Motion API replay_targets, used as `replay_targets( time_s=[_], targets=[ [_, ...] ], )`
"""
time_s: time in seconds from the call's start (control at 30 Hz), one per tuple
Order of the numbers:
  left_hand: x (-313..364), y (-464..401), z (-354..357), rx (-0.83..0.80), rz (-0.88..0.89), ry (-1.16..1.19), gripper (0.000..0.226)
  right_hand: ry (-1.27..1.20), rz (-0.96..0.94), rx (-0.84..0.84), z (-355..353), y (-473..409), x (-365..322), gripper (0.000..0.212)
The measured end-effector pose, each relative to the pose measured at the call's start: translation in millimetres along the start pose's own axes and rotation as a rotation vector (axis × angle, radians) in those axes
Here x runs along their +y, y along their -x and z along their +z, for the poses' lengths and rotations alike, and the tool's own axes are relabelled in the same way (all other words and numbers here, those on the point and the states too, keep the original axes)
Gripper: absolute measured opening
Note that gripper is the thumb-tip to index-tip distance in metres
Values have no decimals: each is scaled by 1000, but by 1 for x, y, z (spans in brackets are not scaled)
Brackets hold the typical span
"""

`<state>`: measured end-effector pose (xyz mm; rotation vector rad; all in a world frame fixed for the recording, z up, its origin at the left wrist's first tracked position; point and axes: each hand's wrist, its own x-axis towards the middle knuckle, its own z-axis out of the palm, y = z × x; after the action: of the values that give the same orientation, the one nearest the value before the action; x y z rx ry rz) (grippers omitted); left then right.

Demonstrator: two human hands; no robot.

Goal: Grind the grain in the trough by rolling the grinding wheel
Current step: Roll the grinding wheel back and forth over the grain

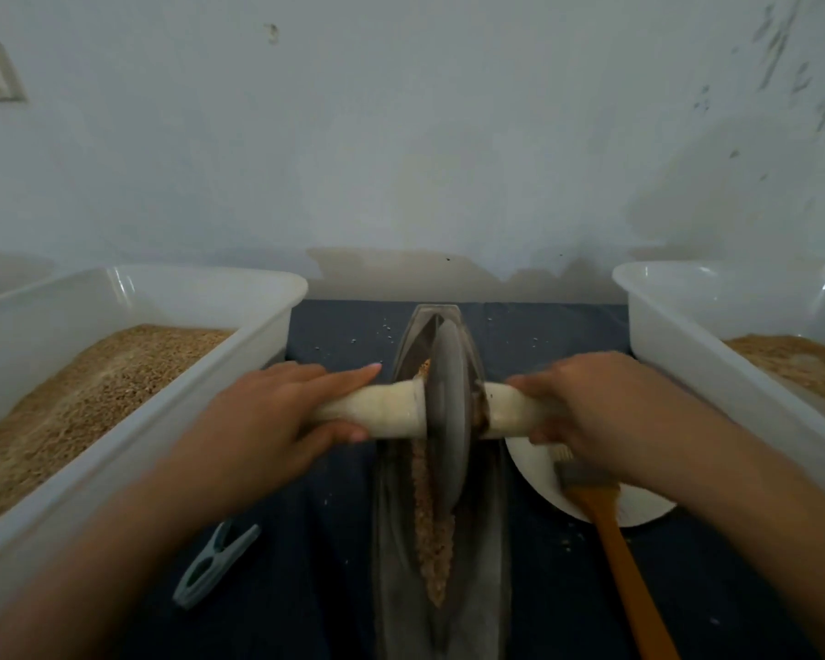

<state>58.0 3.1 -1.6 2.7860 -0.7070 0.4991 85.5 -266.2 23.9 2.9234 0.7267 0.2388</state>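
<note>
Here, from your head camera, the grinding wheel (448, 402) stands upright in the trough (441, 540), a long dark boat-shaped vessel lying on the blue cloth (315, 588) and running away from you toward the wall (401, 135). Your left hand (267, 416) wraps the pale wooden handle (377, 409) just left of the wheel, fingers over the top and thumb underneath. Your right hand (587, 402) curls around the same handle just right of the wheel, its fingertips tucked under. The grain (432, 531) lies in a narrow brown strip along the trough's groove on the near side of the wheel, and a little shows just beyond the wheel too.

Well left of the wheel sits a white tub (129, 421) heaped with tan grain; a second white tub (715, 354) stands well to the right, also holding some. Near the wheel's right side, partly under your right forearm, a white plate (539, 469) carries a brush (615, 540) with an orange handle pointing back toward you. To the near left of the wheel a grey clothes peg (215, 564) lies on the cloth. A few loose kernels dot the cloth beside the trough's far end.
</note>
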Motion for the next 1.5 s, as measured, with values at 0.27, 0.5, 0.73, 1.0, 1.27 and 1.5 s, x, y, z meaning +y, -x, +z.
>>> replay_targets(
  time_s=[0.27,0.5,0.73,1.0,1.27,1.5],
  targets=[
    [-10,-5,7,-49,-79,112,64,58,-30,191,12,-4,2,46],
    [-8,12,-29,-349,-2,417,57,-91,-164,-27,-33,40,-3,41],
    [-3,-1,3,-38,-90,70,62,47,-34,169,7,-2,-6,47],
    [-9,-1,-4,-136,-69,188,59,47,-107,91,-8,7,-3,34],
    [-5,10,-29,-316,-67,395,49,-64,-152,-13,-29,37,-5,39],
    [-1,-9,15,140,-62,-59,60,52,18,218,16,-8,-1,53]
  ],
)
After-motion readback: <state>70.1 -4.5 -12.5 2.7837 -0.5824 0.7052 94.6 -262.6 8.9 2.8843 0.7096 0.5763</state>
